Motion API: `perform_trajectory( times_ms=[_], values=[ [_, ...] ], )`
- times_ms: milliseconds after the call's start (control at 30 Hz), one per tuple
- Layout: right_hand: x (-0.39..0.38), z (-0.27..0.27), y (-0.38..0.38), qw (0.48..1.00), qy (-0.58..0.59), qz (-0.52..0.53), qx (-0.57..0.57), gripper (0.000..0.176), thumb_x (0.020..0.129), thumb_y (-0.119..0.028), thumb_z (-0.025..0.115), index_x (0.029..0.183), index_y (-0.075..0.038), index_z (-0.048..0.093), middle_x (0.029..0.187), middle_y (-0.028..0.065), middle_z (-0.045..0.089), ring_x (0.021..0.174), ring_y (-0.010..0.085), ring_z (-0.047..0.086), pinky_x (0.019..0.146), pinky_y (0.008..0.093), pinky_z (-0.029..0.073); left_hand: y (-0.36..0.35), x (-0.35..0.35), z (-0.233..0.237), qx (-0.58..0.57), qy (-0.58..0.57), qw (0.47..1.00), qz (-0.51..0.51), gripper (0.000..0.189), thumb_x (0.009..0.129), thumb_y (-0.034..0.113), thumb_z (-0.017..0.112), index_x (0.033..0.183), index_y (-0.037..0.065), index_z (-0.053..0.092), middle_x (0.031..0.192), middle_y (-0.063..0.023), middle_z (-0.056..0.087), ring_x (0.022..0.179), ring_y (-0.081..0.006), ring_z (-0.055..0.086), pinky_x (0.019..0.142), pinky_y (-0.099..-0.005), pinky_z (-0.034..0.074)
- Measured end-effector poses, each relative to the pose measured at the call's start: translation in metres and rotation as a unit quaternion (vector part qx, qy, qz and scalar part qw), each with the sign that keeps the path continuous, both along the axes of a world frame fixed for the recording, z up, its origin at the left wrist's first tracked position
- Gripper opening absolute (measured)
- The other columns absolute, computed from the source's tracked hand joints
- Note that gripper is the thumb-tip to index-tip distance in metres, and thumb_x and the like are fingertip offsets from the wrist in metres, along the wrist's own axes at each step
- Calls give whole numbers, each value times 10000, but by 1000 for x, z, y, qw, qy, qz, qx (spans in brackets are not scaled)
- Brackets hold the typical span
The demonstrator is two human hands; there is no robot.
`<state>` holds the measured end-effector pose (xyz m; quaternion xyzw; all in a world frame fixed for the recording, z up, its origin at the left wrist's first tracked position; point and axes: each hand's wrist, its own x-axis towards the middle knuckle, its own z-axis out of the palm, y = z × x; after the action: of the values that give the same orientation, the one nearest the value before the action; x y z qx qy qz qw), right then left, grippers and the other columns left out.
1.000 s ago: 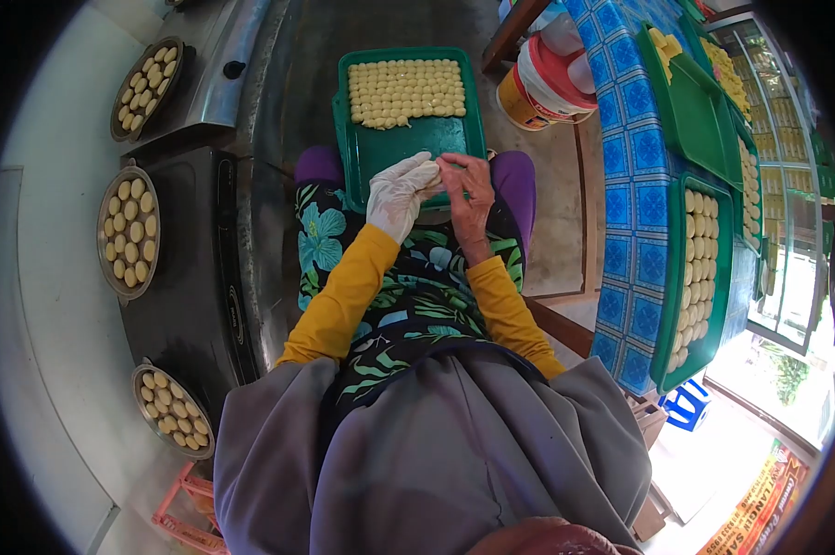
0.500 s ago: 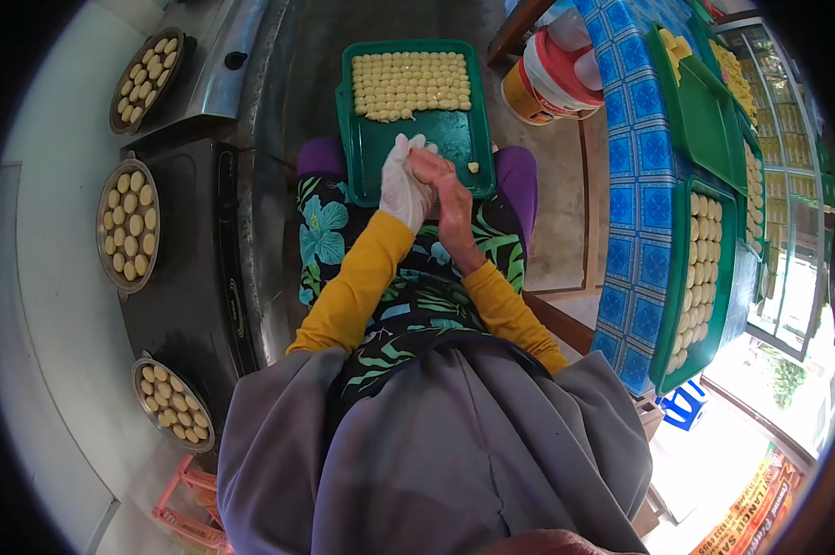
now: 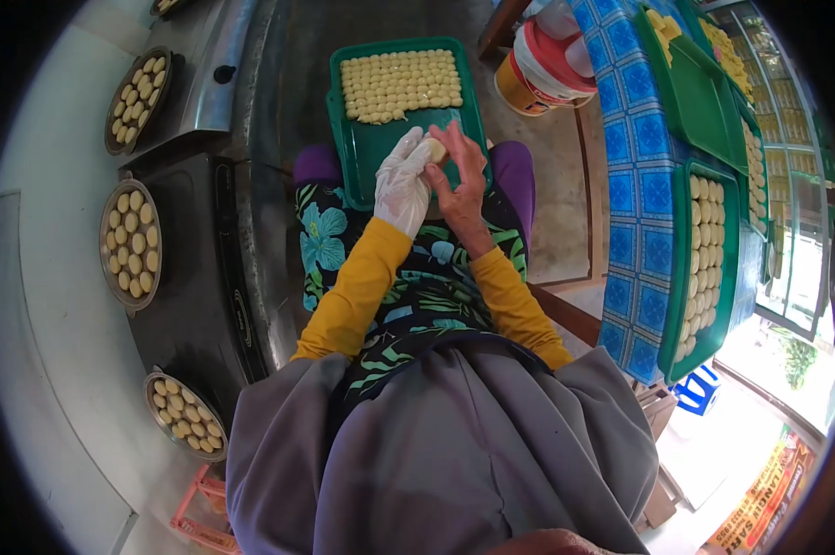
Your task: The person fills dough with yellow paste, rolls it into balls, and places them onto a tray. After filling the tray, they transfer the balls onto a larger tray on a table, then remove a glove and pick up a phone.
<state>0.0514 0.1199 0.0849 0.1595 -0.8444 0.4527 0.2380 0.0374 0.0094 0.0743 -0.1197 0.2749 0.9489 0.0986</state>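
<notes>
Over the front of a green tray [image 3: 364, 180] on my lap, both hands meet around a pale round dough piece [image 3: 437, 151]. My left hand [image 3: 403, 183], in a thin whitish glove, has its fingers against the left side of the piece. My bare right hand [image 3: 461, 180] touches it from the right, thumb low and the other fingers raised. Rows of small yellowish balls [image 3: 401, 81] fill the far part of the tray.
Round pans [image 3: 133, 242] of dough pieces stand on black and silver stoves [image 3: 172, 264] at the left. At the right, a blue-checked table [image 3: 625, 199] holds green trays [image 3: 681, 365] of dough pieces. A red-lidded bucket [image 3: 539, 69] stands beyond my right knee.
My hands were pressed together; now they have come apart somewhat, showing the round piece between them. The small ball seen near the tray's right front is no longer visible. The view has shifted slightly.
</notes>
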Motion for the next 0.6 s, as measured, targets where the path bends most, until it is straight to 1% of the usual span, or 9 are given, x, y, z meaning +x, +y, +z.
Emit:
perform_trajectory(
  times_ms=[33,100,133,200,300,400,433,533,600],
  values=[
    [3,-1,3,1000,-2,-5,2,643,938,-243,578,1468,-4,304,1279,95,610,1240,259,466,1078,400,266,0,1,-1,2,-2,1000,-5,443,973,47,513,1369,-58,346,1257,-190,524,1135,-285,567,970,-396,503],
    [0,-1,10,998,-5,-18,53,704,885,-225,643,1471,-22,310,1282,76,615,1231,255,465,1063,392,274,-2,-3,4,157,-44,984,-73,357,1004,131,483,1290,-77,427,1248,-188,530,1138,-293,561,1008,-422,475],
    [-1,0,12,998,-3,-21,53,704,885,-225,643,1471,-22,310,1282,76,615,1231,255,465,1063,392,274,-3,-3,9,157,-43,984,-77,357,1004,131,483,1290,-77,427,1248,-188,530,1138,-293,561,1008,-422,475],
    [-1,-1,14,999,-25,32,-1,699,876,-230,641,1467,-28,325,1300,62,606,1269,244,421,1074,404,218,-5,2,15,141,-43,985,-88,353,1026,206,446,1217,-89,479,1234,-186,539,1143,-308,553,1038,-442,449],
    [-6,-4,15,997,-49,57,-14,695,901,-273,624,1474,-37,310,1301,76,608,1282,248,413,1085,413,247,2,3,7,122,-28,990,-60,351,1028,213,437,1217,-80,481,1226,-188,545,1151,-315,548,1043,-438,448],
    [-7,-2,17,993,-73,84,-49,710,897,-292,627,1477,-38,307,1320,79,592,1281,257,414,1092,417,239,1,3,9,148,-41,985,-81,316,1023,199,449,1212,-50,494,1207,-181,562,1126,-299,570,1021,-428,473],
    [-5,1,18,993,-74,82,-49,710,897,-292,627,1477,-38,307,1320,79,592,1281,257,414,1092,417,239,0,3,10,148,-42,985,-83,316,1023,199,449,1212,-50,494,1207,-181,562,1126,-299,570,1021,-428,473],
    [-3,9,20,992,-39,116,15,745,886,-298,637,1482,-22,286,1350,91,562,1269,269,423,1091,410,248,-1,0,12,134,-47,985,-96,289,1017,191,465,1203,-25,511,1188,-166,580,1087,-279,597,991,-411,499],
    [0,12,17,998,21,47,36,777,867,-268,654,1485,-2,264,1369,120,536,1262,279,429,1095,413,240,5,-2,16,129,-89,986,-59,278,997,178,514,1191,-21,527,1157,-145,604,1032,-255,629,936,-378,532]
  ],
)
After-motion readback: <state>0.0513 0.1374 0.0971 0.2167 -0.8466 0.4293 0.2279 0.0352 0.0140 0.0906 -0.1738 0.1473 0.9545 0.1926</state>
